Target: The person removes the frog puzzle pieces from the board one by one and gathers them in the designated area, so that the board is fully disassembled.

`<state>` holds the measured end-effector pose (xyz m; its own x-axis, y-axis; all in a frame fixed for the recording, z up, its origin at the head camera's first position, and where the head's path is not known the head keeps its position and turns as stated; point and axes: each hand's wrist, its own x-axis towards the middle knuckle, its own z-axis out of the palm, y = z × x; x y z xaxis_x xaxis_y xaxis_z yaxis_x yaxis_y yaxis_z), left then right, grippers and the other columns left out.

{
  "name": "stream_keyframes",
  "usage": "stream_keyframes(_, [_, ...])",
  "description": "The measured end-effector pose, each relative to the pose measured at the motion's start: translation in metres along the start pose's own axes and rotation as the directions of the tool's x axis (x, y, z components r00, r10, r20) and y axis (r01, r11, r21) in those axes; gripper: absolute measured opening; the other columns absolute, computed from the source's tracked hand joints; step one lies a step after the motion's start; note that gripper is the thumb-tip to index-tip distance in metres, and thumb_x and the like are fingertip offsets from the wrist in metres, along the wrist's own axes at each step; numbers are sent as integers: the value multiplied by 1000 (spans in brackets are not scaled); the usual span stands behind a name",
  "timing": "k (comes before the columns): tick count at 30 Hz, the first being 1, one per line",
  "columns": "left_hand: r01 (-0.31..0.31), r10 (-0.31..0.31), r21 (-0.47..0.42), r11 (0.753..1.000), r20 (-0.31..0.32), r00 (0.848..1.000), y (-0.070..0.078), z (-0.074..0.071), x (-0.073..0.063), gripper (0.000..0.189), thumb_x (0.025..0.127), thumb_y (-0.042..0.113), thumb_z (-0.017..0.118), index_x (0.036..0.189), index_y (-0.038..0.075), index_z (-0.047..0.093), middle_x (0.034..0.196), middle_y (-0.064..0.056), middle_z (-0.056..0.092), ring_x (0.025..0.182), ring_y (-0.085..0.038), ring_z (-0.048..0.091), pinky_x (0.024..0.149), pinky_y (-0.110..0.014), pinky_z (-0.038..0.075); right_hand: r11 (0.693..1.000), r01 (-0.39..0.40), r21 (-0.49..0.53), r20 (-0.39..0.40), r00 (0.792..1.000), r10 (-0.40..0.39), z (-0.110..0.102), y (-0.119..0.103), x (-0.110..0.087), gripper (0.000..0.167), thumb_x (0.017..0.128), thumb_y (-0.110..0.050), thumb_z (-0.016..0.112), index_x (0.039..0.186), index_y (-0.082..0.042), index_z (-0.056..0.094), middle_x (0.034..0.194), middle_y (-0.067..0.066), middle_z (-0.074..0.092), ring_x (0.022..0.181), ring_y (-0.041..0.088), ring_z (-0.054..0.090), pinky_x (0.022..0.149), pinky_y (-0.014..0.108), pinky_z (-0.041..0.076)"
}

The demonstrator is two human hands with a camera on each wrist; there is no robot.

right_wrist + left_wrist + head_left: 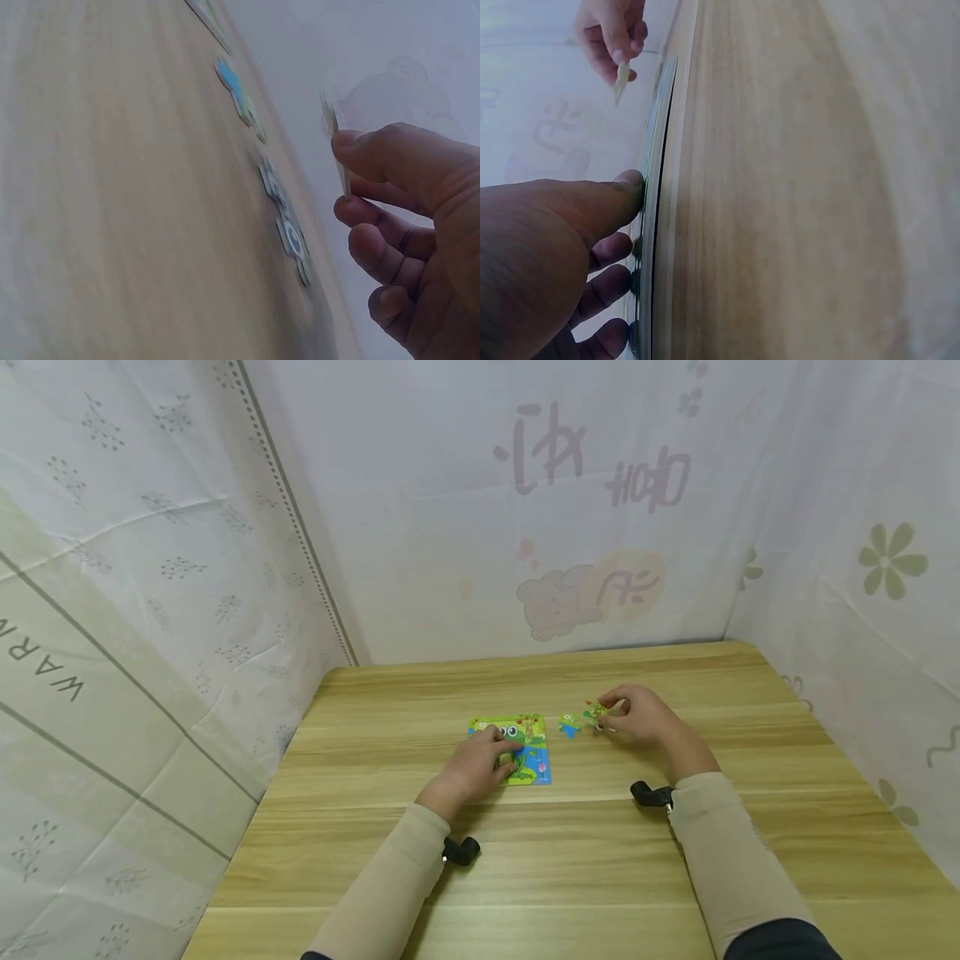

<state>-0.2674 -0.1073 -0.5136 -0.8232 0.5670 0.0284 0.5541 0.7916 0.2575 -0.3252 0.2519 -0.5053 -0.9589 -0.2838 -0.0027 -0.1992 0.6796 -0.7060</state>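
Note:
A square frog jigsaw puzzle (536, 758) in green, yellow and blue lies flat on the table. My left hand (472, 764) rests its fingertips on the puzzle's left and middle part, covering some of the picture. In the left wrist view the thumb touches the edge of the puzzle board (658, 135). To the right, my right hand (645, 718) pinches a green puzzle piece with red dots (594, 710) between thumb and fingers, raised off the table. Below it in the right wrist view lie a blue-and-green piece (235, 88) and a piece with a round eye shape (291, 236).
The wooden table (555, 877) ends at a printed white cloth (465, 527) behind it, with more cloth hanging at both sides. A black wrist camera (461, 851) sits on the left wrist, another black camera (649, 794) on the right.

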Motion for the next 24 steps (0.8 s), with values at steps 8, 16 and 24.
stream_keyframes(8, [8,-8,3,1000,2,1000,0,1,0,44,105,39,65,148,28,62,129,-1,53,113,-18,52,94,-37,51,999,-23,-23,-17,1000,23,-14,18,-9,44,97,-19,77,137,-4,67,124,16,67,90,25,61,70,37,53])
stream_keyframes(16, [10,-10,9,1000,2,1000,-2,3,2,44,105,40,65,147,30,62,129,0,52,114,-18,52,94,-37,50,996,-84,-31,-30,996,83,-27,33,-18,43,98,-23,75,136,-5,68,120,15,68,102,29,62,81,39,53])
stream_keyframes(24, [12,-12,2,1000,4,1000,-3,4,2,45,105,41,64,148,30,61,131,-2,52,115,-19,52,94,-37,50,995,-85,-43,-43,996,83,-34,43,-24,46,94,-17,77,136,-4,67,117,17,69,91,26,65,71,36,54])
